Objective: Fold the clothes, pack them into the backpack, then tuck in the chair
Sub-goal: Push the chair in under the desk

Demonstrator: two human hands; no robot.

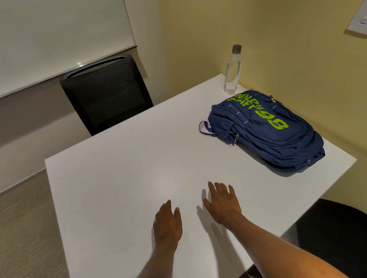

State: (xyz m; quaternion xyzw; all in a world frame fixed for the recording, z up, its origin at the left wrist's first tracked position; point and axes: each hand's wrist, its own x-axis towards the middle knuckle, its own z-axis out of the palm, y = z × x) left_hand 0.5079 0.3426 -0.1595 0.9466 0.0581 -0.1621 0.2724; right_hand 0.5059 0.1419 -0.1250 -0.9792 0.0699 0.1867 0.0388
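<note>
Backpack (263, 127) lying apparently closed on table (113, 184), far right. Left hand (167, 221), right hand (223, 204) hovering nearside, fingers straight, holding nothing. Chair (337, 235) sitting near right: pushing squarely, straight under, seeming best.

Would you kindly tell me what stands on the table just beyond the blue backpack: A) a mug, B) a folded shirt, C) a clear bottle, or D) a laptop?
C: a clear bottle with a grey cap stands upright at the far corner of the table, just beyond the blue backpack.
</note>
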